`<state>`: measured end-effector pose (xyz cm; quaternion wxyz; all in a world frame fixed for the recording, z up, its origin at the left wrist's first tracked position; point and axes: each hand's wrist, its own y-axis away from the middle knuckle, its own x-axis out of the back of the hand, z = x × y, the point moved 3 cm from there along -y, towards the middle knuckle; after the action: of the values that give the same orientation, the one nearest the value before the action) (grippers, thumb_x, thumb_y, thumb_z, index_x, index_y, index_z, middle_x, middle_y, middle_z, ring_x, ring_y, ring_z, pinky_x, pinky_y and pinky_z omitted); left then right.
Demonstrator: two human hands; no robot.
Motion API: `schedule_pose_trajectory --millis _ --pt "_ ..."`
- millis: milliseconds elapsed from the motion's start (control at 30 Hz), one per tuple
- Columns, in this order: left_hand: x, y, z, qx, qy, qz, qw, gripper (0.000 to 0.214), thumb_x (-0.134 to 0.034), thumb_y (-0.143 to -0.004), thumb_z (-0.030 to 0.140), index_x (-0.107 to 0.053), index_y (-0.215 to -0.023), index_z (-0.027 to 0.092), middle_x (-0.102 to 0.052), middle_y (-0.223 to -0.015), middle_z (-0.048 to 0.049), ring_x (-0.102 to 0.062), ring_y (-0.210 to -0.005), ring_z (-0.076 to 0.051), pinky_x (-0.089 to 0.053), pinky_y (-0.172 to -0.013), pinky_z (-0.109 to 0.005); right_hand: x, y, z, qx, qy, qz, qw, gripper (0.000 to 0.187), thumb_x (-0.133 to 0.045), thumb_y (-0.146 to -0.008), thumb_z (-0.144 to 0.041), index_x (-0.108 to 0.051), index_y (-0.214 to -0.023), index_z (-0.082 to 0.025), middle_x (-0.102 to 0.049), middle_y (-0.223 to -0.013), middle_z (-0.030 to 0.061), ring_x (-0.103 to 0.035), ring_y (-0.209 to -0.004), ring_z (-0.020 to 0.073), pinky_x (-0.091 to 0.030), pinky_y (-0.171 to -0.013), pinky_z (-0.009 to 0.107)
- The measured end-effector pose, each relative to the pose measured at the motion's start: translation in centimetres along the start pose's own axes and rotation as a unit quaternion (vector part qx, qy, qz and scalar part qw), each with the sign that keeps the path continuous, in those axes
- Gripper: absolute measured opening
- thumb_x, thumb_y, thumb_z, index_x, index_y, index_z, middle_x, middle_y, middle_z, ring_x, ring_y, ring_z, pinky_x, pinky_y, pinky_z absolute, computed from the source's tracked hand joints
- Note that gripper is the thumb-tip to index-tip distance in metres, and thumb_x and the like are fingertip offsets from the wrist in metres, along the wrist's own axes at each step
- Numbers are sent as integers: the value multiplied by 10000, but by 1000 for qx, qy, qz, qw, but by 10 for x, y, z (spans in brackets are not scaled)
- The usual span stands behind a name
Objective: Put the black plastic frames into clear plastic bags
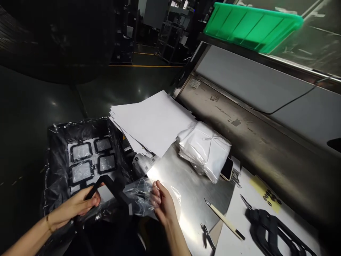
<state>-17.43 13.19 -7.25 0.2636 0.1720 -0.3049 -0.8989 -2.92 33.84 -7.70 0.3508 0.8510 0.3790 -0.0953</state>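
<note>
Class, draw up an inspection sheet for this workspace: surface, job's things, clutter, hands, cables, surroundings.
Surface: shiny metal tabletop, partly covered by white paper.
Job's things: angular black part and clear bag; whether they overlap is unclear. Black frames lie in a plastic-lined bin.
Clutter: tied plastic packet, phone, pen-shaped tool, small dark pieces on yellow sheet.
Hands: left hand grips the black part; right hand pinches the bag.
Cables: one thin black cable across the grey panel.
Surroundings: green crate above the panel; dark floor.
</note>
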Motion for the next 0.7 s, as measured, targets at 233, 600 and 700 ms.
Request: schedule_pose_trajectory --millis 233,600,700 --pt "-11 -7 2 36 -46 -117 991 686 -441 -780 444 -117 -1334 202 -611 -548 6 -306 -343 -57 -226 -423 -194 -49 -26 0 -22 189 -133 973 379 -550 -687 -509 -606 -712 -135 -343 -467 -64 -224 -405 43 -162 -402 195" --pt "-6 -1 -1 54 -68 -123 989 321 -434 -782 398 -463 -980 147 -553 -474 36 -270 -262 -14 -96 -330 -172 -29 56 13 163 525 -136 824 237 -487 -794 -338 -667 -910 -239 -554 -658 88 -482 -564 202 -313 -531 321" --pt "-3 4 1 60 -53 -123 989 514 -431 -789 374 -288 -1245 185 -577 -471 31 -286 -263 -24 -134 -327 -155 -43 67 34 189 531 -162 810 242 -460 -819 -296 -638 -979 -263 -580 -656 82 -526 -573 207 -365 -536 314"
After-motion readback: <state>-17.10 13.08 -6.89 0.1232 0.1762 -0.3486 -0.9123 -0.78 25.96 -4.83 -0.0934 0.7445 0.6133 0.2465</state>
